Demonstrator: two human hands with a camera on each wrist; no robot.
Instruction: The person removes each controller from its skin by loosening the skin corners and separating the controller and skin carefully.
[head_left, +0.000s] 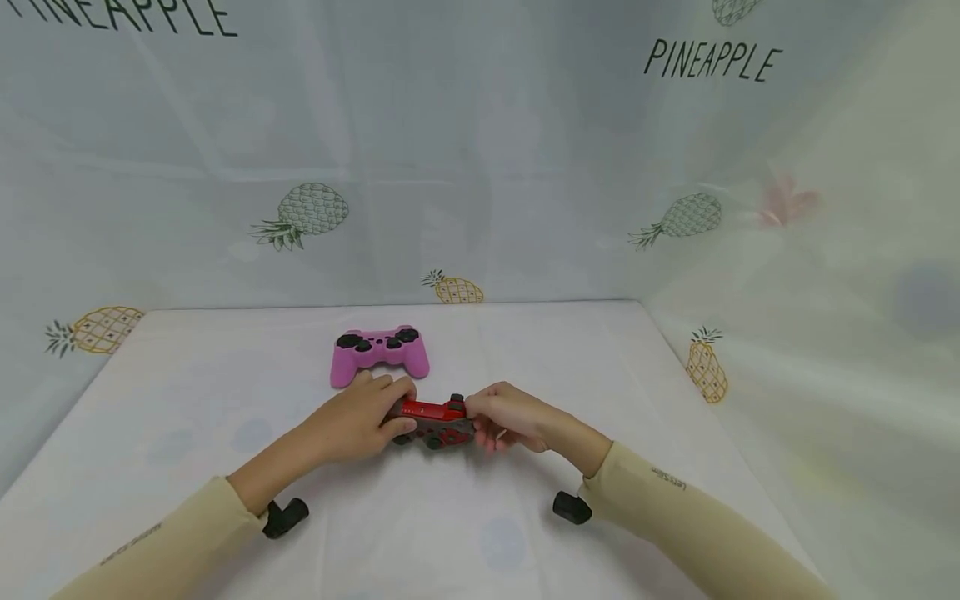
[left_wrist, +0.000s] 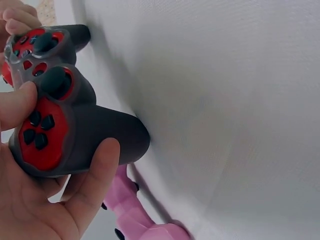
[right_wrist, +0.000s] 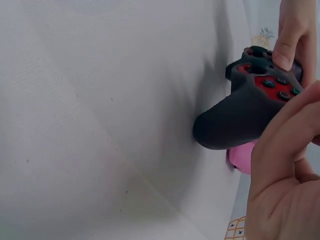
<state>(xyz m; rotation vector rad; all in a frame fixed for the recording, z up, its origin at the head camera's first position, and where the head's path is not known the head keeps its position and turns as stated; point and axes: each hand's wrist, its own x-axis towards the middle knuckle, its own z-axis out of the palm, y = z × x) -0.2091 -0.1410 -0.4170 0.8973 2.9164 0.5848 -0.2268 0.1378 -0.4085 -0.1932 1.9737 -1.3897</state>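
A red game controller (head_left: 431,410) with a dark grey, rubbery cover (left_wrist: 107,132) stands tilted over the table, its handles pointing down at the cloth. My left hand (head_left: 371,417) grips one end, thumb on the front near the direction buttons and a finger along the dark handle. At the opposite end my right hand (head_left: 513,417) has its fingers curled against the upper corner, pinching the edge there. Red casing shows bare along the top side in the head view. My right fingertips are partly hidden in the right wrist view.
A pink game controller (head_left: 380,350) with black sticks lies just behind my left hand. White cloth covers the table (head_left: 420,533), and a pineapple-print curtain (head_left: 480,167) hangs behind it and to the right. A black wrist mount (head_left: 572,507) sits under each sleeve.
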